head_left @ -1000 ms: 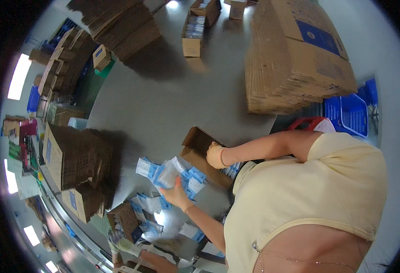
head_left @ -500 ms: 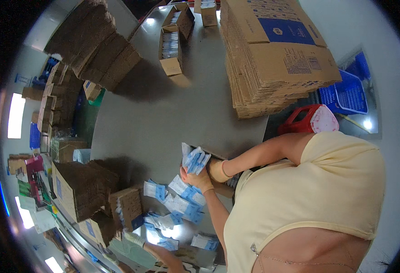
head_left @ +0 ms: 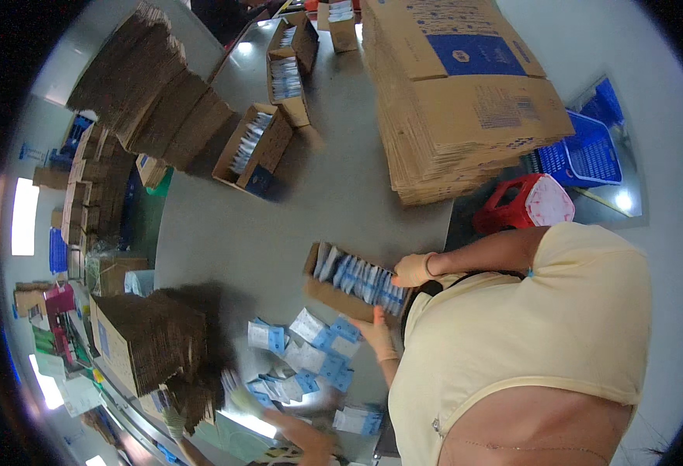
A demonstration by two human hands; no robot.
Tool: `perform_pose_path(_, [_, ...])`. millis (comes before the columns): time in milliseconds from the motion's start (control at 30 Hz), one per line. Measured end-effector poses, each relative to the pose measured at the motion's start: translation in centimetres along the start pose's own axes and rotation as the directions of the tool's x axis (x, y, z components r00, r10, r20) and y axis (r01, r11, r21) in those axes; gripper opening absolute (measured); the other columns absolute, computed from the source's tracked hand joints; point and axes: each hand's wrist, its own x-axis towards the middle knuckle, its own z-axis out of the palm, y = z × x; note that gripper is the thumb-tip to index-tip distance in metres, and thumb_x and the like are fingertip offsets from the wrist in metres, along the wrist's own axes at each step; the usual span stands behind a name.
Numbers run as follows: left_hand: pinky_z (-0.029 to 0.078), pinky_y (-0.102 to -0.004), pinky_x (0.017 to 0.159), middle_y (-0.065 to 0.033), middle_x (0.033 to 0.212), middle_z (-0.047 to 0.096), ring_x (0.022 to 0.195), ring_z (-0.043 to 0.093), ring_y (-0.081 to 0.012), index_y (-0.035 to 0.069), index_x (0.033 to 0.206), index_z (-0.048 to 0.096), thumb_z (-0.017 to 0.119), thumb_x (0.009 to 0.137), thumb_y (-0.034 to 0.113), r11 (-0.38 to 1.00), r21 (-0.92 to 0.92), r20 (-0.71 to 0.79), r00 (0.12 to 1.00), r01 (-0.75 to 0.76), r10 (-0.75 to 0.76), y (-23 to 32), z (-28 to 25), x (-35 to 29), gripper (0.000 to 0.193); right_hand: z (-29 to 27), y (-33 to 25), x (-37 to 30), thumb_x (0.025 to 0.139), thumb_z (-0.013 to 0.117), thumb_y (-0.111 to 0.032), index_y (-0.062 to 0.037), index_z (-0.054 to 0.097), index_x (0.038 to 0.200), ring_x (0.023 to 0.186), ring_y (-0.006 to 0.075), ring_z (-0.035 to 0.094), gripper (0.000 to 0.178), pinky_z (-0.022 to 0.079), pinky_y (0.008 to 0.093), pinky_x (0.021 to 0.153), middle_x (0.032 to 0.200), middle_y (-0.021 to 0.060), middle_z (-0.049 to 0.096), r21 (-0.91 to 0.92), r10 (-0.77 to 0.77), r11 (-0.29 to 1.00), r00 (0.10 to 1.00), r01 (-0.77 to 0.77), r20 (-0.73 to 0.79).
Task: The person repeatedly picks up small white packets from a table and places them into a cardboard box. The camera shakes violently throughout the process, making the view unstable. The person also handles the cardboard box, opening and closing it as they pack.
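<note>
A small open cardboard box (head_left: 327, 293) stands tilted in front of me, filled with a row of white-and-blue packets (head_left: 366, 278) on edge. My left hand (head_left: 378, 335) grips the box's near side, its thumb over the rim. At the box's right end, my right hand (head_left: 414, 269) is closed on the edge, with fingers against the last packets. Both hands seem to wear thin tan gloves. Beside the box, several loose white-and-blue packets (head_left: 310, 357) lie scattered on the grey table.
A co-worker's gloved hand (head_left: 240, 396) is blurred at lower left. Filled boxes (head_left: 279, 147) line the table's far side. Tall stacks of flattened cartons (head_left: 465, 124) stand at far right and left. Off the table's right edge are a red stool (head_left: 504, 206) and blue basket (head_left: 590, 159).
The packets held in my left hand are now in the box, and both hands hold its sides. A filled box has moved from beside the co-worker to the table's far left.
</note>
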Motion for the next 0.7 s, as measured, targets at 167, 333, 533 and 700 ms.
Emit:
perform_pose_path(167, [0.035, -0.0377, 0.104, -0.0195, 0.140, 0.038, 0.126, 0.041, -0.0300, -0.002, 0.141, 0.026, 0.058, 0.091, 0.023, 0.939, -0.195, -0.045, 0.959, -0.284, 0.280, 6.5, -1.9, 8.3, 0.065, -0.7, 1.1, 5.1, 0.091, 0.045, -0.025, 0.0098, 0.061, 0.098, 0.071, 0.0326, 0.064, 0.039, 0.048, 0.0471, 0.067, 0.098, 0.0249, 0.064, 0.763, 0.248, 0.645, 0.953, -0.030, -0.173])
perform_pose_path(333, [0.046, -0.0304, 0.088, -0.0116, 0.120, 0.052, 0.101, 0.053, -0.0182, -0.004, 0.130, 0.042, 0.056, 0.092, 0.019, 0.912, -0.155, -0.065, 0.925, -0.379, 0.373, 12.0, -1.9, 7.3, 0.046, -11.3, 2.3, 17.5, 0.086, 0.046, -0.015, 0.0076, 0.065, 0.086, 0.064, 0.0401, 0.062, 0.030, 0.046, 0.0498, 0.069, 0.079, 0.0266, 0.064, 0.876, 0.467, 0.406, 0.765, 0.261, -0.444])
perform_pose_path(533, [0.047, -0.0304, 0.086, -0.0122, 0.115, 0.054, 0.098, 0.055, -0.0183, -0.006, 0.125, 0.047, 0.055, 0.094, 0.019, 0.925, -0.108, 0.039, 0.929, -0.363, 0.369, 12.8, -2.8, 5.7, 0.041, -17.1, -0.4, 22.0, 0.092, 0.047, -0.030, 0.0033, 0.052, 0.105, 0.078, 0.0290, 0.062, 0.036, 0.048, 0.0417, 0.070, 0.087, 0.0163, 0.062, 0.780, 0.847, 0.401, 0.128, 0.481, -0.515])
perform_pose_path(700, [0.044, -0.0341, 0.094, -0.0157, 0.121, 0.054, 0.111, 0.053, -0.0238, -0.005, 0.127, 0.047, 0.054, 0.096, 0.023, 0.804, -0.041, 0.041, 0.803, -0.593, 0.594, 22.3, -2.9, 7.8, 0.043, -9.1, -2.7, 8.6, 0.090, 0.056, -0.037, -0.0025, 0.059, 0.106, 0.082, 0.0185, 0.060, 0.038, 0.049, 0.0350, 0.075, 0.089, 0.0088, 0.063, 0.732, -0.285, 0.252, 0.771, 0.633, -0.570])
